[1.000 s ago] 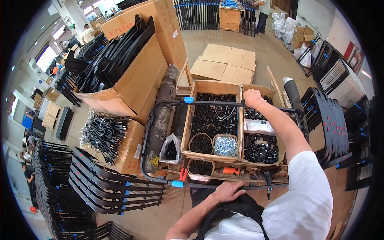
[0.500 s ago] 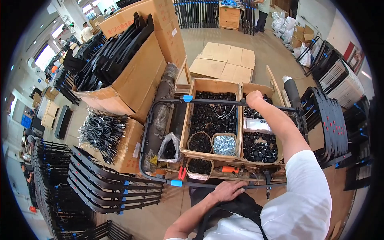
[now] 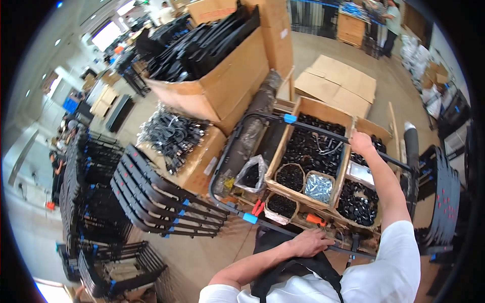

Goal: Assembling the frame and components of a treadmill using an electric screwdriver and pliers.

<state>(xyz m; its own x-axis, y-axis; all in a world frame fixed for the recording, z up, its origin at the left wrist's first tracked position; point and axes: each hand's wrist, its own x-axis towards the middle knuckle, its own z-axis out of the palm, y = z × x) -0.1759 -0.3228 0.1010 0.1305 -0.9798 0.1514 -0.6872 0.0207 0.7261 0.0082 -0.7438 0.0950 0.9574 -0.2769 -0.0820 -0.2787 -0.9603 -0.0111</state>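
Note:
A black tubular frame (image 3: 273,225) with rounded corners and blue clips lies across a wooden parts box (image 3: 299,194). My right hand (image 3: 361,143) is closed round the frame's far bar, above the box's divider. On the near bar, close to my body, rests my left hand (image 3: 311,242), its fingers curled over the tube. Below the frame are black plastic parts (image 3: 309,141), a tray of silver screws (image 3: 319,187) and a tub of small black screws (image 3: 281,205). A white box (image 3: 360,174) sits in the right compartment. Red-handled pliers (image 3: 258,207) and an orange-handled tool (image 3: 317,219) lie near the front edge.
Left of the bench, a carton (image 3: 202,156) bears a heap of cables (image 3: 174,134), behind it a large carton (image 3: 230,93) of black parts. Stacked frames (image 3: 161,197) stand at left, more frames (image 3: 438,197) at right. Flat cardboard (image 3: 336,83) lies beyond; a person (image 3: 391,25) stands farther back.
My view has turned left and tilted, so the bench appears farther right. Both hands keep their places on the frame's near and far bars.

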